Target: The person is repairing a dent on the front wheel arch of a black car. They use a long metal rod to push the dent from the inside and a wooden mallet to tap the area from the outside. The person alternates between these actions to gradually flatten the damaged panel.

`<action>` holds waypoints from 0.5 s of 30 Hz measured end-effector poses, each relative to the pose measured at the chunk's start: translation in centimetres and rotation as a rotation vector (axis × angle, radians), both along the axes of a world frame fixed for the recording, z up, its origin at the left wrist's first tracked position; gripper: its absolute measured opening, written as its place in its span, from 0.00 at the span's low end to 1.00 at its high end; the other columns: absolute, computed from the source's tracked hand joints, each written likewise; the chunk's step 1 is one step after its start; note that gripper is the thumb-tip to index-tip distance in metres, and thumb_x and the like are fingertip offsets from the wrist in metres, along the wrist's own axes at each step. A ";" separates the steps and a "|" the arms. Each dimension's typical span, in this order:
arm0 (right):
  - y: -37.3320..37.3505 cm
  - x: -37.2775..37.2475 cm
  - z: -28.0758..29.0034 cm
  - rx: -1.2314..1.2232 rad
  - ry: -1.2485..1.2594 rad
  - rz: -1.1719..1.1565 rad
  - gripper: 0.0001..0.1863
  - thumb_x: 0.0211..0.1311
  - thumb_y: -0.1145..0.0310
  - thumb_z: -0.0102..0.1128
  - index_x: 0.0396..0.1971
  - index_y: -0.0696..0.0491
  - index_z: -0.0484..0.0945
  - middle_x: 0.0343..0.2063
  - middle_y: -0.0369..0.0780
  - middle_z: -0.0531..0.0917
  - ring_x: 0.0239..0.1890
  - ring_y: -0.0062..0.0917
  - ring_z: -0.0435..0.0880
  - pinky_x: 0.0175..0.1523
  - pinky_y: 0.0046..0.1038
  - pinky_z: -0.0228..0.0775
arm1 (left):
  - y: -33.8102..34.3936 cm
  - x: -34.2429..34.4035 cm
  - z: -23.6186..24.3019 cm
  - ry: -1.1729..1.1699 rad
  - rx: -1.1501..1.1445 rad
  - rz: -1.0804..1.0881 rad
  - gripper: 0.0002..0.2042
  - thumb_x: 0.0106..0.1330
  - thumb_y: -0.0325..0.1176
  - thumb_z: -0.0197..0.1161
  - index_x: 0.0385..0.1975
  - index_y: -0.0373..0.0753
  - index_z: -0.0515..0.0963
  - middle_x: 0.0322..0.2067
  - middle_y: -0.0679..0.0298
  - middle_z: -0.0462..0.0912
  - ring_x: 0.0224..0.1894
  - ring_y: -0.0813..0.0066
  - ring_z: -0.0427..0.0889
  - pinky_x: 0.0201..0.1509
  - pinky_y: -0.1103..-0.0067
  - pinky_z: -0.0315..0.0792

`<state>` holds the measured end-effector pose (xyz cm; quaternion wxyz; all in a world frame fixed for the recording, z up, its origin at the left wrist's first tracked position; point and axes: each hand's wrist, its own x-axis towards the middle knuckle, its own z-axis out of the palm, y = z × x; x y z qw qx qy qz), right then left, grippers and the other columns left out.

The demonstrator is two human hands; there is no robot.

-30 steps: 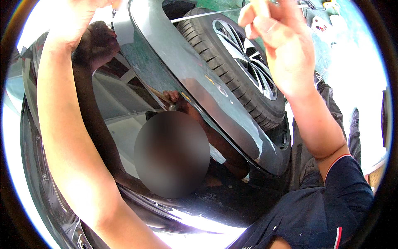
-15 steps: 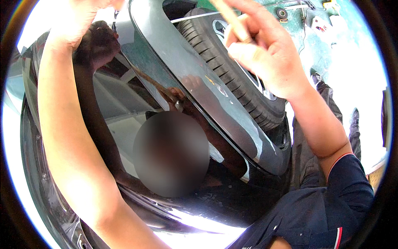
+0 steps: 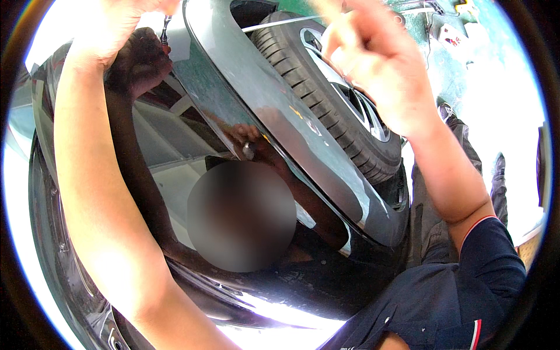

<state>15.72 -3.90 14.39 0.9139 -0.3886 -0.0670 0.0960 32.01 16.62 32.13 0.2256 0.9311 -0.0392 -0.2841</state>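
My left hand (image 3: 114, 29) is at the top left, fingers partly cut off by the upper edge, pinching a thin dark pen-like tool (image 3: 165, 30). Its lower end points down at the glossy black car panel (image 3: 181, 125); whether it touches, I cannot tell. My right hand (image 3: 388, 70) is raised over the wheel, closed around a light wooden handle (image 3: 326, 8). The handle is smeared by motion and leaves the picture at the top, so what is on its far end is hidden. Both hands and arms are mirrored in the paint.
A grey fender edge (image 3: 280, 122) runs diagonally beside the tyre (image 3: 315, 99) and its spoked rim (image 3: 364, 114). A thin metal rod (image 3: 283, 23) crosses above the tyre. Small items and a cable lie on the green floor (image 3: 443, 70). A round blurred patch covers part of the panel's reflection.
My right hand has moved slightly up and right with the wooden handle, showing more of the wheel rim. My left hand has shifted slightly right, and more of the dark tool shows.
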 end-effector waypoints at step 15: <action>0.0 0.0 -0.2 0.128 0.181 -0.216 0.36 0.62 0.82 0.57 0.71 0.56 0.60 0.36 0.39 0.80 0.34 0.19 0.76 0.38 0.22 0.70 | 0.9 0.1 -0.5 -0.031 -0.076 -0.063 0.03 0.60 0.22 0.67 0.33 0.33 0.81 0.29 0.63 0.84 0.31 0.76 0.81 0.40 0.80 0.73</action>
